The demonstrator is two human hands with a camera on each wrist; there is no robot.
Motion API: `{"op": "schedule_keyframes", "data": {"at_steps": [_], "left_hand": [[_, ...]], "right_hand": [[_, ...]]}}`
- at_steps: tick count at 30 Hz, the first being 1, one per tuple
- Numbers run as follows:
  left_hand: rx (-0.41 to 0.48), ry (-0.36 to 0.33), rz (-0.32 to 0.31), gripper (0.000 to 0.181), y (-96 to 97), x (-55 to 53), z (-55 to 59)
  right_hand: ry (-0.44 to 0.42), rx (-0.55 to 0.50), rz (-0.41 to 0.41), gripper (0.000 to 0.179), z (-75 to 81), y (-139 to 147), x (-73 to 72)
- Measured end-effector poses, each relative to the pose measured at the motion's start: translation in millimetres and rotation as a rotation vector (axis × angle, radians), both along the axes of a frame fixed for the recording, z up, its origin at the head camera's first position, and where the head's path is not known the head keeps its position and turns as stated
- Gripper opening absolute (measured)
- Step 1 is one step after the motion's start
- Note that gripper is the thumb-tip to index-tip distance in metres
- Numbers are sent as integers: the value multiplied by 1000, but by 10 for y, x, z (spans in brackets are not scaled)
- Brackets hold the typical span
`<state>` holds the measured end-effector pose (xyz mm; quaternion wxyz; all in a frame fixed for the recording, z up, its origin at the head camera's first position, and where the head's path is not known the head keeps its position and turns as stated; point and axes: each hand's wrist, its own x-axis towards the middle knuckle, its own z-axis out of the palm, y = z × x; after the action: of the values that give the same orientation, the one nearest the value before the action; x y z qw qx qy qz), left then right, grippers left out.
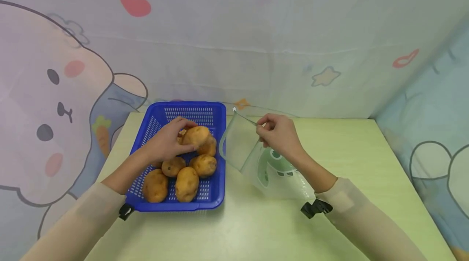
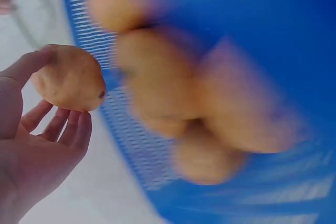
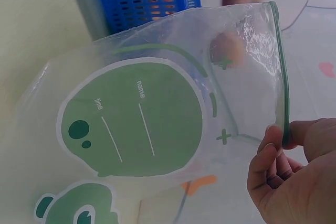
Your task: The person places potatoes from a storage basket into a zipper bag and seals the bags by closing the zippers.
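In the head view my left hand (image 1: 171, 139) holds a potato (image 1: 196, 136) over the right half of a blue plastic basket (image 1: 220, 196). The left wrist view shows the thumb on one side of that potato (image 2: 71, 80) and the fingers along the other. Several more potatoes (image 1: 187, 184) lie in the basket below. With thumb and fingers my right hand (image 1: 278, 134) pinches the green zip edge of a clear zip bag (image 1: 238, 143). The bag's mouth gapes toward the basket. A green cartoon print (image 3: 131, 119) covers its side in the right wrist view.
Basket and bag are side by side on a light wooden table (image 1: 249, 228). Behind the table's back edge hangs a pale cloth (image 1: 234, 29) with cartoon prints, and another patterned cloth (image 1: 447, 130) stands along the right side.
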<state>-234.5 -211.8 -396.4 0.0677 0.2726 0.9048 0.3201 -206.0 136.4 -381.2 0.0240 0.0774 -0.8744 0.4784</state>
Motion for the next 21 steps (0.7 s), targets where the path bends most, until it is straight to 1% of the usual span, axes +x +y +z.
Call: {"op": "schedule_keyframes", "data": {"at_steps": [3, 5, 6, 8, 10, 12, 14, 17, 21], "left_hand": [[73, 24, -17, 63, 202, 39, 282], [98, 45, -44, 63, 374, 81, 441], [107, 52, -63, 62, 464, 104, 495], [101, 70, -107, 61, 646, 136, 552], [86, 91, -158, 61, 807, 149, 538], [59, 95, -197, 60, 932, 157, 484], [28, 99, -222, 59, 1021, 159, 413], [-6, 71, -235, 59, 1101, 168, 322], [-45, 39, -223, 59, 1149, 184, 261]], "right_hand": [[5, 6, -2, 13, -1, -7, 4], [3, 9, -3, 14, -9, -10, 11], [3, 11, -5, 14, -14, -11, 14], [5, 10, -9, 14, -17, -3, 20], [8, 7, -12, 14, -18, 3, 22], [9, 0, -15, 14, -12, 2, 22], [9, -7, -17, 15, -2, -3, 23], [9, -9, -22, 15, 22, -12, 28], [15, -1, -28, 15, 46, -12, 39]]}}
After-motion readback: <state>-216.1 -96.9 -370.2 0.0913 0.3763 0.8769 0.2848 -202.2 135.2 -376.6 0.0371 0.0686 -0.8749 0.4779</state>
